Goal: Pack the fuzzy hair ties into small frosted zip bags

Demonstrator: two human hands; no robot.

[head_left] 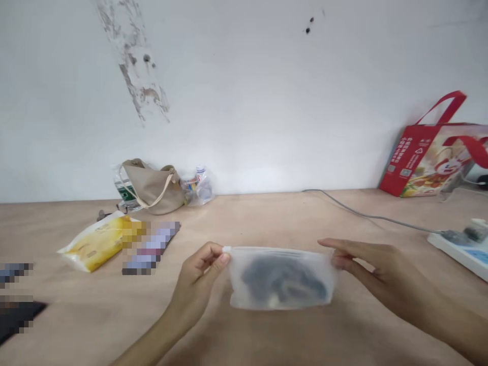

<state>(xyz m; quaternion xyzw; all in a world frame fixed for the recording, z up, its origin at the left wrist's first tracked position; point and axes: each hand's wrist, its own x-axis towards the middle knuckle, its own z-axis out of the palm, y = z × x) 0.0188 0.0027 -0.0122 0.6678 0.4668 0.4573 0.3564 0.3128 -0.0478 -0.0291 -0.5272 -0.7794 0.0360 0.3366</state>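
Between my two hands hangs a frosted zip bag (282, 279), held a little above the table. Something dark, perhaps a coiled cable, shows dimly through its cloudy side. My left hand (200, 272) pinches the bag's upper left corner, by the white slider, between thumb and fingers. At the upper right edge, my right hand (375, 269) grips the bag with its thumb beneath and a finger stretched along the top.
Left on the table (213, 335) lie a yellow-and-white soft pack (102, 241) and a blurred phone-like item (152, 249). Along the wall stand a beige handbag (160, 188), a clear plastic bag (202, 190) and a red shopping bag (404, 157). A grey cable (354, 211) meets a white power strip (461, 251).
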